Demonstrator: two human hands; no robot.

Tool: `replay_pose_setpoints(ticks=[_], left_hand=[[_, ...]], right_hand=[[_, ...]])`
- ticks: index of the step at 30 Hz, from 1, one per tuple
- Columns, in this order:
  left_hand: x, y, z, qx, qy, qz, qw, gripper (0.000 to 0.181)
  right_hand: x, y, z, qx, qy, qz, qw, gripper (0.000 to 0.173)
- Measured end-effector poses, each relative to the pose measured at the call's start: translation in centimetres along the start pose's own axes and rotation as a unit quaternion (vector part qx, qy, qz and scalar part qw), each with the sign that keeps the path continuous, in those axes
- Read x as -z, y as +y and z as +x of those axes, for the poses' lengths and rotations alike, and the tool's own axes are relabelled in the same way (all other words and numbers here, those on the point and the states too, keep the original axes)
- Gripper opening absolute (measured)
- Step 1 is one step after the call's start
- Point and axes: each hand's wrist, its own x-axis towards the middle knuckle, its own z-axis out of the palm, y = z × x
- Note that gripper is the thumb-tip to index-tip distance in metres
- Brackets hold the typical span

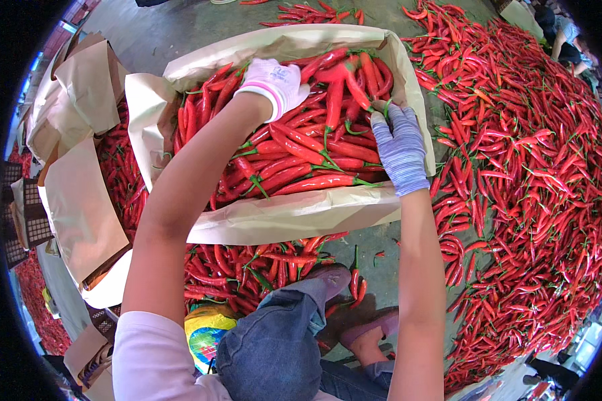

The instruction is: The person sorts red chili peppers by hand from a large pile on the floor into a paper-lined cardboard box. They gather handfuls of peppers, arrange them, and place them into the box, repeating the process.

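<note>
Before me stands a box lined with cream paper [291, 215], filled with long red chili peppers [301, 145] with green stems. My left hand [273, 85], in a white glove with a pink-striped cuff, rests on the peppers at the upper left inside the box; its fingertips are hidden, so its grip is unclear. In a bluish striped glove, my right hand [399, 140] is at the box's right side, its fingertips at the green stem of a red pepper [357, 90]. Whether the fingers hold that stem is unclear. A few peppers near the box's top are motion-blurred.
A large heap of red peppers [532, 175] spreads over the floor at right. More peppers [220, 270] lie below the box, near my shoe [333, 278] and a yellow bag [205, 331]. Paper-lined crates [80, 210] stand at left. A person [564, 37] is at upper right.
</note>
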Motion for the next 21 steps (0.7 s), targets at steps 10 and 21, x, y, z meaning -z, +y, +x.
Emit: replay_pose_setpoints(ticks=[10,21], left_hand=[[-2.8,2.8,1.1,-0.236,0.279,-0.09,0.927,0.048],[-3.2,1.4,-2.3,-0.387,0.26,-0.102,0.879,0.055]], right_hand=[[4.4,-3.9,3.6,-0.127,0.182,0.375,0.9,0.038],[0.2,-1.7,1.5,-0.125,-0.148,-0.083,0.978,0.052]])
